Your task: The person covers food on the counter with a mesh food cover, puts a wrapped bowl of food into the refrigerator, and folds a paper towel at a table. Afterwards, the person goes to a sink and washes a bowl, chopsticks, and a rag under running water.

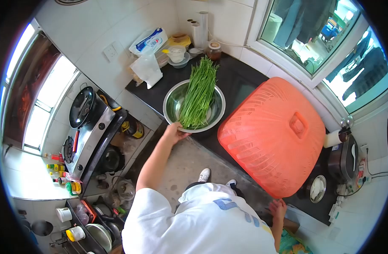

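A shiny metal bowl [170, 94] sits on the dark countertop near the corner. Across it lies a bundle of long thin green vegetable stalks [199, 91], with the upper ends sticking out over the far rim. My left hand [175, 133] grips the bowl's near rim, just below the cut ends of the stalks. Lower right, my right hand [278, 208] is at the counter's front edge, with fingers loosely apart and nothing in them. Right above it is the corner of a large orange-red plastic mesh food cover [270, 135], which rests on the counter.
Behind the bowl stand plastic tubs [177, 54], a tissue pack [149, 41] and a jar [214, 51]. A gas stove [86, 142] carries a wok [82, 108] on the left. Right of the cover are a metal dish [317, 188] and a dark appliance [344, 158]. Windows border the right side.
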A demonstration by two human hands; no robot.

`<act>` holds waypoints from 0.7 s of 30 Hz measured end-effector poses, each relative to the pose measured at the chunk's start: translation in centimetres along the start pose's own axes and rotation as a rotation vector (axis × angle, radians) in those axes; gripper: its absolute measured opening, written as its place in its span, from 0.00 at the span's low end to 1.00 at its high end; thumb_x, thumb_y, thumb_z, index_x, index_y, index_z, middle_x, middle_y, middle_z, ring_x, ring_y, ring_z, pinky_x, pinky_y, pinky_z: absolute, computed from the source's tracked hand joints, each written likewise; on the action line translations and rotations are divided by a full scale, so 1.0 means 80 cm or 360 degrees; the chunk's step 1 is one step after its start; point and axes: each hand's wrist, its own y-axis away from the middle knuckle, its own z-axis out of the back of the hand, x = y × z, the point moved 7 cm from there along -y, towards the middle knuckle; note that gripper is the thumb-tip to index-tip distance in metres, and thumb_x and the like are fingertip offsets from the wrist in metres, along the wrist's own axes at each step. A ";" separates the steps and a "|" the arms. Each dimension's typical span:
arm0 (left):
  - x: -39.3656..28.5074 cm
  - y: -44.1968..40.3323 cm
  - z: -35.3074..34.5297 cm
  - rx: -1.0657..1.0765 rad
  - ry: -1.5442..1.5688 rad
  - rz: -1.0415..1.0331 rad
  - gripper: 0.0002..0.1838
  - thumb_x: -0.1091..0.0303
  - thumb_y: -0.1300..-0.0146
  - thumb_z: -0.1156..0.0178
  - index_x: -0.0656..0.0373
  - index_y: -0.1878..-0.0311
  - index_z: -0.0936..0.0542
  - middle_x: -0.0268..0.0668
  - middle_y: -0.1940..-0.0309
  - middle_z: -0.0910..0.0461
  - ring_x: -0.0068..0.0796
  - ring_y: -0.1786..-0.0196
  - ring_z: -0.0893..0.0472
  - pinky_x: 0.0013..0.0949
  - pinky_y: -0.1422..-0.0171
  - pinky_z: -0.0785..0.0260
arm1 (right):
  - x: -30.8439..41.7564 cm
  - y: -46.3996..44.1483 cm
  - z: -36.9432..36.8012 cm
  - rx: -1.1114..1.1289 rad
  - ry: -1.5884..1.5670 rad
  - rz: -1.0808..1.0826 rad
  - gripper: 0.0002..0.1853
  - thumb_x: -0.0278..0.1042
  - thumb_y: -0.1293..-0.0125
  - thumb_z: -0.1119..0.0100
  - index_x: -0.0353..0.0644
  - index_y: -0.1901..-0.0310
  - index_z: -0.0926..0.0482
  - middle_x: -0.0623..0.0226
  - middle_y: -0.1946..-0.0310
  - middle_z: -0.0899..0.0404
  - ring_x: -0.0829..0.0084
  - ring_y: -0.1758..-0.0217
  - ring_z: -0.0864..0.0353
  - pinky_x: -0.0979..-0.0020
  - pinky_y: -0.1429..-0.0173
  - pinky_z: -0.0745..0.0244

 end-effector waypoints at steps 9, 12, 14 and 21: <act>-0.129 0.027 0.086 -0.0768 -0.0837 -0.0653 0.22 0.62 0.47 0.42 0.68 0.53 0.32 0.48 0.62 0.24 0.45 0.61 0.22 0.41 0.56 0.27 | -0.045 -0.006 -0.027 0.0284 0.0224 -0.0003 0.14 0.33 0.36 0.53 0.39 0.51 0.29 0.61 0.66 0.22 0.68 0.70 0.20 0.67 0.70 0.22; -0.167 0.067 0.008 -0.1138 -0.1827 -0.1622 0.38 0.54 0.56 0.33 0.67 0.46 0.35 0.53 0.51 0.31 0.49 0.46 0.30 0.42 0.45 0.35 | -0.032 0.028 -0.057 0.0264 0.0274 -0.0065 0.14 0.35 0.36 0.53 0.39 0.51 0.29 0.61 0.65 0.22 0.67 0.68 0.20 0.66 0.69 0.22; -0.150 0.013 -0.039 -0.0687 -0.2120 -0.1638 0.55 0.48 0.66 0.28 0.64 0.37 0.46 0.56 0.40 0.42 0.51 0.36 0.42 0.44 0.37 0.44 | -0.028 0.038 -0.067 0.0322 0.0308 -0.0069 0.16 0.37 0.37 0.51 0.39 0.50 0.30 0.59 0.63 0.23 0.65 0.65 0.20 0.65 0.67 0.21; -0.134 -0.096 -0.084 -0.0634 -0.2588 -0.1199 0.76 0.43 0.79 0.25 0.57 0.32 0.69 0.59 0.35 0.54 0.56 0.32 0.54 0.56 0.33 0.58 | -0.021 0.044 -0.067 0.0288 0.0409 -0.0089 0.16 0.38 0.36 0.52 0.40 0.50 0.31 0.59 0.63 0.23 0.66 0.65 0.21 0.67 0.66 0.22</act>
